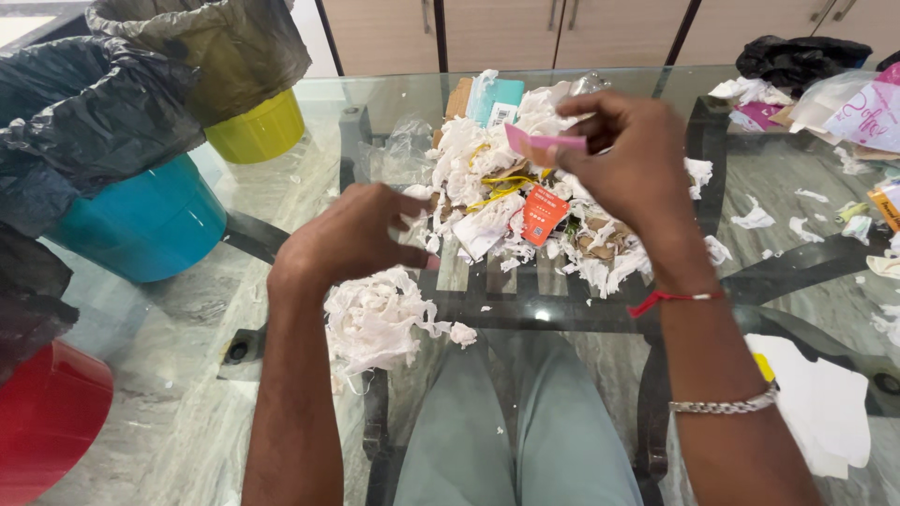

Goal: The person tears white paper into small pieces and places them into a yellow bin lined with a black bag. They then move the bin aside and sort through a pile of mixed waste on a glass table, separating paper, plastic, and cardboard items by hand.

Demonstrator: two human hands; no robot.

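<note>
The person sits at a glass surface (281, 197), and grey trouser legs (506, 431) show through it, close to the camera; the left hand (352, 234) hangs just above the glass with its fingers (412, 211) curled loosely and holding nothing, right beside a small heap of torn white paper (375, 319) that lies nearest the body; the right hand (623, 155) is lifted higher, and its fingers (577, 112) pinch a small pink slip of paper (539, 142) in the air over the big pile of scraps (525, 206); that wrist wears a red thread (670, 298) and a silver bracelet (722, 406).

The big pile sits in the middle of the glass, past the hands; it has white shreds, a yellow band, an orange tag (542, 214), brown card bits and a teal card (497, 98) at the far end.

It looks like the sorting step: one piece has been picked out and is being looked at, and it has not been put anywhere yet; the next move needs a place picked for the pink slip, and a careful carry so it does not flutter off.

On the left stand bins with dark bags: a red bin (47, 422) closest, a blue bin (141, 220) next, and a yellow-green bin (258, 126) farthest; more paper bits lie on the right side, and a black bag (797, 56) sits at the far corner.
</note>
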